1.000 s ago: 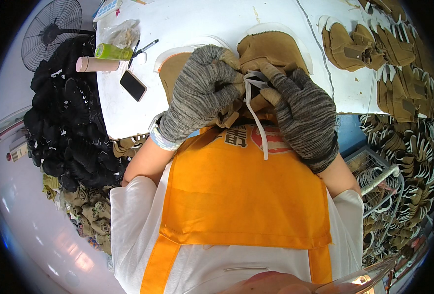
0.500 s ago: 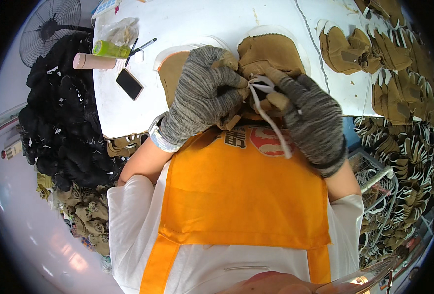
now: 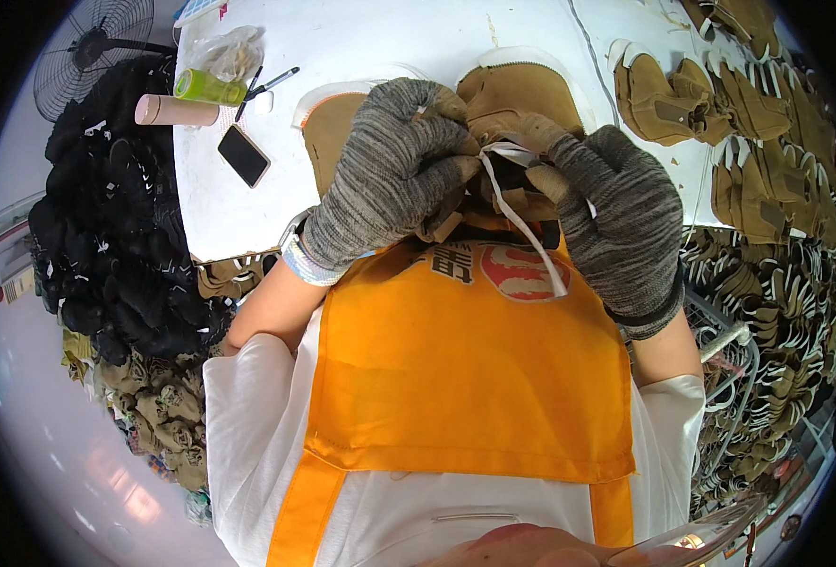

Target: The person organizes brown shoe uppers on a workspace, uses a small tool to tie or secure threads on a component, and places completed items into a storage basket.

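Both hands wear grey knit gloves with tan fingertips. A tan shoe [image 3: 517,94] with a white sole edge lies toe-away at the near edge of the white table, its opening toward my orange apron. My left hand [image 3: 394,165] pinches a white shoelace [image 3: 520,227] over the shoe's opening, and one long end hangs down across the apron. Closed on the same lace from the right is my right hand [image 3: 616,213], with a short white stretch between the two hands. A second tan shoe [image 3: 331,132] sits to the left, partly behind my left hand.
On the white table [image 3: 276,222] at left lie a phone [image 3: 244,156], a pink bottle [image 3: 177,111], a green container [image 3: 210,87], pens and a plastic bag [image 3: 234,52]. Tan shoes [image 3: 649,99] line the right side. Black shoes [image 3: 120,217] are heaped at left, near a fan [image 3: 92,47].
My right hand has moved a little to the right and down, away from my left hand. The hanging lace end has shifted slightly; my left hand stays on the lace.
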The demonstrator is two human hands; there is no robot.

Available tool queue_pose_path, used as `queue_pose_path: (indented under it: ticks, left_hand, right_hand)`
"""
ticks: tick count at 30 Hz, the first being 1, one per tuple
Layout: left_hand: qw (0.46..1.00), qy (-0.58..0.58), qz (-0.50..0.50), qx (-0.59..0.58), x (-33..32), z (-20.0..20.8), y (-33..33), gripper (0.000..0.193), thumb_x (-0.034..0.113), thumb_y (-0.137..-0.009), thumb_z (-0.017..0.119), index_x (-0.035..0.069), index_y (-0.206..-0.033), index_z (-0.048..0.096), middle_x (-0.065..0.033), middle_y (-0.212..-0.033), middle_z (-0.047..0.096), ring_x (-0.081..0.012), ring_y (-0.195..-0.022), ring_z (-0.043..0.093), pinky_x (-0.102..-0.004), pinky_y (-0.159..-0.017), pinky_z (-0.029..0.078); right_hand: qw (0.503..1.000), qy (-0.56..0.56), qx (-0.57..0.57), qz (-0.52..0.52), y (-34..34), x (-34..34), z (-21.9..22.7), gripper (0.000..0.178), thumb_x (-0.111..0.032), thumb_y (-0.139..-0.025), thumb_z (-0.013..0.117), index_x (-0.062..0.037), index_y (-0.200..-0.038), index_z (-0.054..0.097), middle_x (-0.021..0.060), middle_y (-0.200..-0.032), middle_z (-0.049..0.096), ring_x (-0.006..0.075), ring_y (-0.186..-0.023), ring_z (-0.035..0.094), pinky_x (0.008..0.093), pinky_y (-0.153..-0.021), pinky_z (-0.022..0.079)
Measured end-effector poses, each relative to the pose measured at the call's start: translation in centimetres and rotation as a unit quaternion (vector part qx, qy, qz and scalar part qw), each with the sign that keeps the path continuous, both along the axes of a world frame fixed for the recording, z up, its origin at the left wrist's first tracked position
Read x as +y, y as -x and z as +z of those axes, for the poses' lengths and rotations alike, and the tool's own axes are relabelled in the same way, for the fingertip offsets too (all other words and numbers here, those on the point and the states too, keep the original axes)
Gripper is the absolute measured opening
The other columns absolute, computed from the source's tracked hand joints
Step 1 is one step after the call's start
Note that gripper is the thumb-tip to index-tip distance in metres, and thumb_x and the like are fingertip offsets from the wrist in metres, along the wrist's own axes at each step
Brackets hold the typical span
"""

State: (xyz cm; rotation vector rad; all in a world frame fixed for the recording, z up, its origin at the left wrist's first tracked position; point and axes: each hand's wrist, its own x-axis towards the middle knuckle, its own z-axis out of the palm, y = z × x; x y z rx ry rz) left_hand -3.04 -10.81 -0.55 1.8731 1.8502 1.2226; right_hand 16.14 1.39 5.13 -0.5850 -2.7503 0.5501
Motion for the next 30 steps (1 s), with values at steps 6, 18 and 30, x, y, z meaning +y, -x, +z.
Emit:
queue_pose_path:
  ticks: [6,18,30]
  left_hand:
    - [1.0,0.019,0.005,-0.016,-0.1,0.0,-0.1,0.017,0.011,-0.077,0.07,0.002,-0.091,0.07,-0.0124,-0.105,0.06,-0.0283,-0.105,0.052,-0.0395,-0.093,0.042]
    - [1.0,-0.008,-0.026,0.011,0.0,-0.7,0.5,0.018,0.011,-0.077,0.07,0.002,-0.092,0.07,-0.012,-0.104,0.061,-0.0294,-0.107,0.051,-0.0404,-0.093,0.042]
    - [0.996,-0.023,-0.055,0.059,0.1,-1.1,1.0,0.018,0.011,-0.078,0.069,0.002,-0.094,0.069,-0.0114,-0.105,0.062,-0.0298,-0.108,0.051,-0.0399,-0.094,0.042]
  right_hand:
    - [0.997,-0.062,-0.034,0.033,0.7,0.0,0.0,0.028,-0.023,-0.082,0.067,-0.0099,-0.106,0.068,0.0103,-0.081,0.059,0.0251,-0.067,0.059,0.0355,-0.06,0.048]
    - [0.998,-0.038,-0.036,0.016,0.3,-0.3,-0.7,0.03,-0.024,-0.082,0.065,-0.0058,-0.105,0.067,0.0143,-0.09,0.061,0.0287,-0.073,0.062,0.0385,-0.065,0.05]
    - [0.997,-0.065,-0.042,0.019,0.4,-0.3,-0.7,0.028,-0.018,-0.084,0.062,-0.0112,-0.111,0.067,0.0107,-0.088,0.061,0.0271,-0.073,0.061,0.0355,-0.065,0.051]
